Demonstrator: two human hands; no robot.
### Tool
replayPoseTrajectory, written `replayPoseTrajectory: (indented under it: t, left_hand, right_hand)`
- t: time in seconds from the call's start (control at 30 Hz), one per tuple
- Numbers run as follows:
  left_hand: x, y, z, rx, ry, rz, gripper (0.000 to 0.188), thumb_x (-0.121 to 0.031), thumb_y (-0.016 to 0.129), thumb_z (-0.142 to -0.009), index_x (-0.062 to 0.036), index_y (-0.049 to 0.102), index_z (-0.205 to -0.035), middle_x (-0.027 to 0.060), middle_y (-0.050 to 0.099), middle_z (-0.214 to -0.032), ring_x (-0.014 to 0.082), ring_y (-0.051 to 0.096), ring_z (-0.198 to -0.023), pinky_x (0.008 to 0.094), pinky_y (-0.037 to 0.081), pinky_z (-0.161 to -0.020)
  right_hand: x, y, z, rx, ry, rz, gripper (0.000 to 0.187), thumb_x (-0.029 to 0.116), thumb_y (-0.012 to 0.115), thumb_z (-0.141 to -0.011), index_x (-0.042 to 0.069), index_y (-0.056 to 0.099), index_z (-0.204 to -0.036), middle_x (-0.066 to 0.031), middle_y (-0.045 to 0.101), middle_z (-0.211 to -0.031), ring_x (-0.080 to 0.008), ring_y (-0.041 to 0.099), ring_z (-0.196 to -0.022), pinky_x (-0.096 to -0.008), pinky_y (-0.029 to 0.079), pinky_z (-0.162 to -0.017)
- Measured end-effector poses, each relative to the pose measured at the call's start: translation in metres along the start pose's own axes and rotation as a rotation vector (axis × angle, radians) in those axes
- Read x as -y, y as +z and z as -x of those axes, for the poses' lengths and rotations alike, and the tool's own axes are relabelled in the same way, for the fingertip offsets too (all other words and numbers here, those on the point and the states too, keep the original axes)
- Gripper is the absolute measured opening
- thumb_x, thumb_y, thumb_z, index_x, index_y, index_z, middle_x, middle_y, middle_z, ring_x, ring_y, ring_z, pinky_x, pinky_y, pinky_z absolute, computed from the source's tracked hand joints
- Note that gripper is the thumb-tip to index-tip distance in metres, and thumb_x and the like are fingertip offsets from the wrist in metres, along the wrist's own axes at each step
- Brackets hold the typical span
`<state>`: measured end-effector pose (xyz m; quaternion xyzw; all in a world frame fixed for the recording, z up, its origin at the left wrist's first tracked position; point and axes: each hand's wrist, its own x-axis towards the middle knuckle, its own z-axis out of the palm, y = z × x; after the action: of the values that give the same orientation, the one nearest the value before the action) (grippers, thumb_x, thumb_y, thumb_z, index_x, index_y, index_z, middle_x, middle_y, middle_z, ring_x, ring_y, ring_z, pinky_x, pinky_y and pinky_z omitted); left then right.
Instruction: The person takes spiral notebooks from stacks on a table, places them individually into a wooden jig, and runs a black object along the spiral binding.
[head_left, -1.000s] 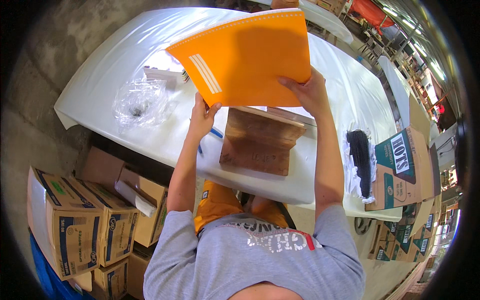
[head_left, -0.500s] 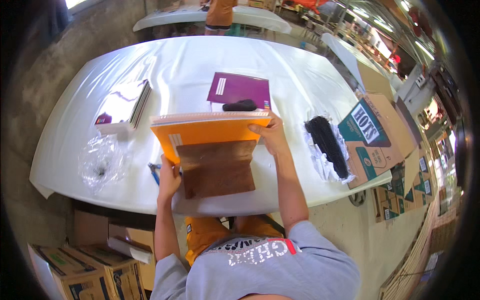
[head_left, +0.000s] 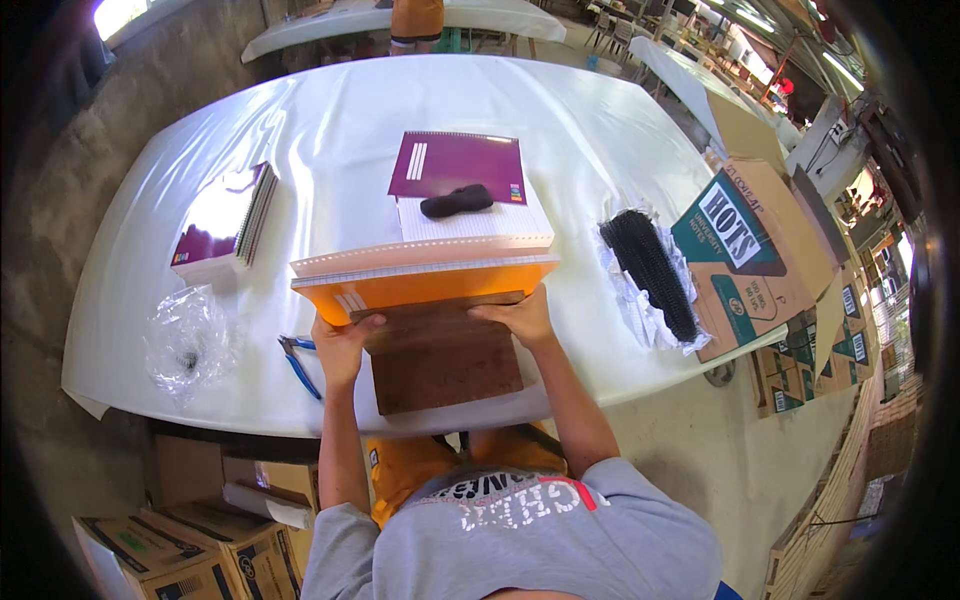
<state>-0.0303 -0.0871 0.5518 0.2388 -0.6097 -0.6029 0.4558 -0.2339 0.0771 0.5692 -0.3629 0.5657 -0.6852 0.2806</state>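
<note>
My left hand (head_left: pixel 342 347) and my right hand (head_left: pixel 522 318) grip the near edge of an orange-covered notebook (head_left: pixel 425 289), one toward each end, thumbs on the cover facing me. Punched holes run along its raised far edge, where the pages fan slightly apart. Just below, a brown wooden L-shaped stand (head_left: pixel 447 375) rests at the table's near edge, partly hidden by the notebook. Behind it lie a purple notebook cover (head_left: pixel 455 165) and ruled pages, with a small black object (head_left: pixel 457 201) on top. Left of my left hand are blue-handled pliers (head_left: pixel 300 368).
A stack of purple spiral notebooks (head_left: pixel 225 218) stands left on the white-covered table (head_left: pixel 300 110), near a crumpled clear plastic bag (head_left: pixel 190 340). To the right, black binding coils (head_left: pixel 655 275) lie on white wrapping beside an open cardboard box (head_left: pixel 755 265). Another person (head_left: pixel 417 20) stands beyond.
The orange notebook has tipped and come lower. My right hand has shifted from its far right corner to the near edge, and my left hand has moved inward. More ruled pages behind now show.
</note>
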Motion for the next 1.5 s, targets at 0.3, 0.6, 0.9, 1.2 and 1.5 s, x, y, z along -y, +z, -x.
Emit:
replayPoseTrajectory:
  t: [0.3, 0.6, 0.9, 1.2, 1.5]
  left_hand:
    - [-0.075, 0.006, -0.02, -0.169, 0.427, -0.049, 0.066, -0.043, 0.054, -0.083, -0.004, 0.033, -0.132, 0.0103, 0.055, -0.103, 0.018, 0.054, -0.097, 0.0298, 0.044, -0.082]
    - [-0.089, 0.024, -0.022, -0.245, 0.015, 0.085, 0.026, -0.025, 0.063, -0.084, -0.0007, 0.058, -0.094, 0.0006, 0.054, -0.075, 0.0024, 0.046, -0.056, 0.0159, 0.037, -0.047]
    - [-0.071, 0.005, -0.018, 0.018, 0.038, -0.045, 0.015, -0.004, 0.076, -0.065, -0.0008, 0.061, -0.069, -0.0004, 0.058, -0.062, 0.0068, 0.053, -0.058, 0.0197, 0.041, -0.055]
    - [-0.038, 0.01, -0.005, -0.053, -0.005, -0.145, 0.019, -0.002, 0.071, -0.072, 0.0004, 0.059, -0.086, 0.0045, 0.064, -0.077, 0.0109, 0.059, -0.07, 0.0224, 0.046, -0.063]
    - [0.022, -0.005, 0.032, -0.051, 0.0, 0.126, 0.025, -0.014, 0.057, -0.086, -0.0022, 0.046, -0.105, 0.0011, 0.047, -0.088, 0.0104, 0.047, -0.083, 0.0232, 0.04, -0.077]
  right_hand:
    - [0.074, -0.023, -0.005, -0.119, -0.478, -0.082, 0.082, 0.011, 0.077, -0.068, 0.009, 0.03, -0.135, -0.0107, 0.049, -0.12, -0.0183, 0.051, -0.105, -0.0302, 0.046, -0.082]
    - [0.089, -0.008, -0.004, 0.038, -0.6, 0.227, 0.025, 0.008, 0.059, -0.084, 0.004, 0.058, -0.109, -0.0058, 0.058, -0.099, -0.0115, 0.053, -0.092, -0.0227, 0.042, -0.078]
    - [0.048, -0.005, 0.002, -0.073, -0.243, 0.138, 0.031, 0.007, 0.067, -0.079, 0.003, 0.054, -0.107, -0.0024, 0.055, -0.093, -0.008, 0.051, -0.081, -0.0218, 0.042, -0.071]
    - [0.027, -0.007, 0.008, -0.059, -0.173, 0.039, 0.027, 0.012, 0.067, -0.08, 0.001, 0.057, -0.102, -0.0039, 0.062, -0.089, -0.0081, 0.057, -0.075, -0.0215, 0.046, -0.066]
    - [0.031, -0.009, 0.009, -0.026, -0.016, -0.007, 0.046, 0.016, 0.07, -0.079, 0.001, 0.047, -0.116, -0.0069, 0.058, -0.107, -0.0128, 0.055, -0.095, -0.0266, 0.045, -0.082]
